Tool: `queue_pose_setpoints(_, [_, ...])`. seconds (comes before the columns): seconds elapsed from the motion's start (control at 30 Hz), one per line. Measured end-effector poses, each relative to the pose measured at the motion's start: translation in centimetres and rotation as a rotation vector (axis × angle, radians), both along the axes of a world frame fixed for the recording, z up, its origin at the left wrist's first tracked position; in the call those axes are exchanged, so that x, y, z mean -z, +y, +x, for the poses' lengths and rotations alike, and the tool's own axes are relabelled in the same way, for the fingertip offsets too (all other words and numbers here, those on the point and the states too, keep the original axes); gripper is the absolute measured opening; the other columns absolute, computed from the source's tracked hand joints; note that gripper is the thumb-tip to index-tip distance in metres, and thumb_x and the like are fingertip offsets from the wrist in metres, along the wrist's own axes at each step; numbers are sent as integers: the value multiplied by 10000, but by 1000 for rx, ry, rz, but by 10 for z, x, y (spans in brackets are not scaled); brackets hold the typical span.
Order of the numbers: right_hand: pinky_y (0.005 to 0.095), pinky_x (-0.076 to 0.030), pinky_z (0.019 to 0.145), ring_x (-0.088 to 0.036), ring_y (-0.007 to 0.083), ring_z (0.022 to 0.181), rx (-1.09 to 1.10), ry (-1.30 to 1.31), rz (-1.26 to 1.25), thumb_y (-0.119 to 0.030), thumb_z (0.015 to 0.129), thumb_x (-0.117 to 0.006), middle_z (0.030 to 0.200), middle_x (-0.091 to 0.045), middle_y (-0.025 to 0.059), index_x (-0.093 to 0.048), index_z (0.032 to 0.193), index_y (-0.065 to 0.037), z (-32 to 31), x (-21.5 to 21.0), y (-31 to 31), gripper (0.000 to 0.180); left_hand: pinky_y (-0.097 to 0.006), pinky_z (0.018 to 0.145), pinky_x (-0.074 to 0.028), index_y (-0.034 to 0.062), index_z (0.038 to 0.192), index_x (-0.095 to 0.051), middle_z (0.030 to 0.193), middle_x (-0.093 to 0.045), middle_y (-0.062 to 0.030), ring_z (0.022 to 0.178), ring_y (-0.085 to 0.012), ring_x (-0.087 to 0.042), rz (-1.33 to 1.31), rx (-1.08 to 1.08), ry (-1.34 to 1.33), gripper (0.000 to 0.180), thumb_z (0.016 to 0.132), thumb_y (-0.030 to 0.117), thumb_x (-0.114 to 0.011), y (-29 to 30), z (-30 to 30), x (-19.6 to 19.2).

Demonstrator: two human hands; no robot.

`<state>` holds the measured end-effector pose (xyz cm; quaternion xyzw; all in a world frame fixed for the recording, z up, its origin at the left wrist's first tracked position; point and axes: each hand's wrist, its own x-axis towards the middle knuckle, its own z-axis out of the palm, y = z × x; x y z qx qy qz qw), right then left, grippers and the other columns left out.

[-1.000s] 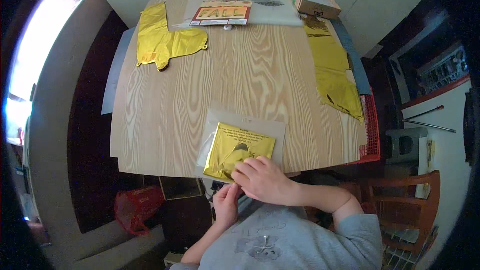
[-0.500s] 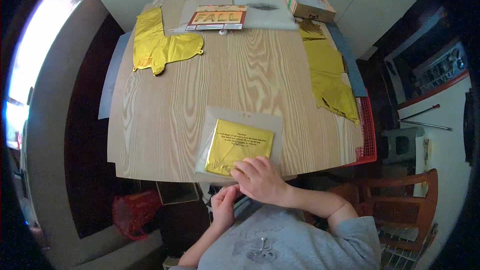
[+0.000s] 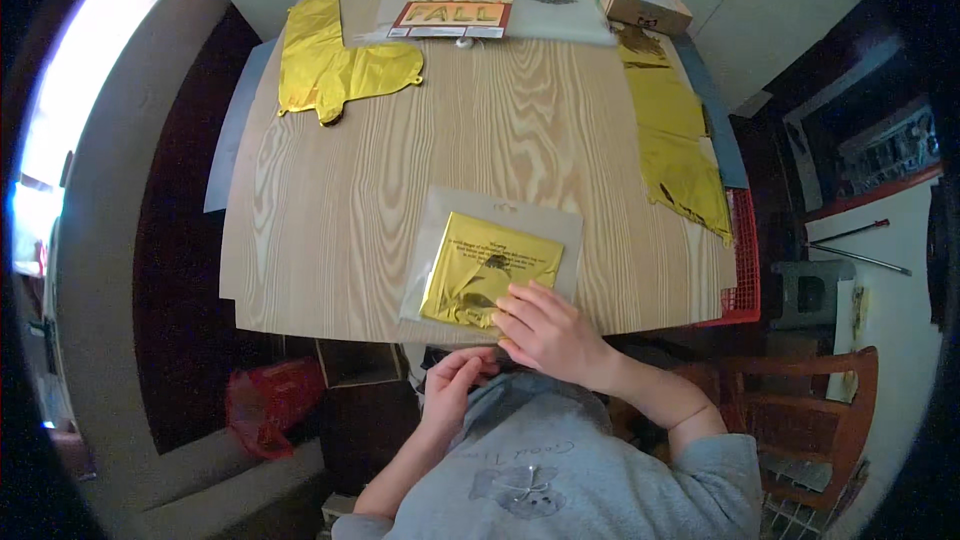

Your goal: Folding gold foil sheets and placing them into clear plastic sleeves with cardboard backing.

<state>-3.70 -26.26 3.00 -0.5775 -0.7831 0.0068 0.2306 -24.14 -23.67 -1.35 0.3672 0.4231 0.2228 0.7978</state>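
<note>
A clear plastic bag (image 3: 568,230) with a folded gold foil balloon (image 3: 450,258) inside lies near the table's front edge. Dark print shows across its upper part. Over the bag's lower right corner, my right hand (image 3: 548,333) has its fingers bent together and pressed on the plastic; its thumb is partly hidden. My left hand (image 3: 458,385) is just below the table edge, left of the right hand and apart from the bag. Its fingers are curled with thumb and forefinger close together; whatever they hold is too small to make out.
A flat gold foil balloon (image 3: 330,65) lies at the far left of the wooden table (image 3: 400,160), another long foil balloon (image 3: 675,130) along the right. At the back are a printed card (image 3: 455,15), clear bags (image 3: 560,15) and a cardboard box (image 3: 648,5). A wooden chair (image 3: 800,380) stands right.
My left hand has come away from the bag's lower edge, down from my right hand. My right hand stays at the bag's lower right, and the foil has creased. The view has tilted slightly.
</note>
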Motion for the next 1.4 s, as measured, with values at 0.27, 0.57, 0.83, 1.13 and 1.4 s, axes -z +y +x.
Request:
queue_pose_setpoints(0.27, [418, -494, 968, -564, 289, 1120, -48, -37, 14, -163, 721, -671, 1097, -621, 110, -612, 1041, -24, 2, 0, -3, 354, -188, 465, -317, 35, 1319, -532, 630, -515, 27, 525, -47, -444, -168, -15, -86, 376, 946, 76, -517, 5, -2, -26])
queue_pose_setpoints(0.57, [384, -525, 917, -596, 267, 1079, -65, -13, 42, -137, 727, -647, 1067, -635, 98, -623, 1043, -30, 3, -1, -4, 334, -229, 459, -369, 39, 1372, -437, 634, -552, -52, 500, -126, -477, -426, -76, -317, 459, 921, 84, -508, 9, 2, -24])
queue_pose_setpoints(0.83, [365, -553, 821, -649, 245, 986, -11, -19, 134, -133, 743, -681, 1036, -653, 90, -629, 926, -28, 6, -2, -4, 217, -226, 450, -367, 79, 1364, -428, 655, -579, -63, 493, -136, -503, -408, 4, -370, 460, 914, 99, -517, 20, 13, -24])
queue_pose_setpoints(1.13, [331, -556, 761, -654, 216, 932, -87, -287, 214, -112, 725, -622, 997, -660, 86, -615, 803, -56, 42, -42, 16, 96, -193, 509, -437, 62, 1205, -640, 693, -592, 21, 591, -31, -539, 319, 668, 16, 270, 968, 158, -552, 103, -6, -117])
queue_pose_setpoints(1.4, [299, -539, 749, -640, 196, 890, -22, -332, 276, -123, 712, -615, 972, -655, 71, -643, 823, -55, 73, -65, 31, 133, -435, 666, -525, 83, 988, -714, 848, -668, -153, 749, -324, -668, 1549, 245, 662, 215, 891, 195, -558, 300, 107, -59])
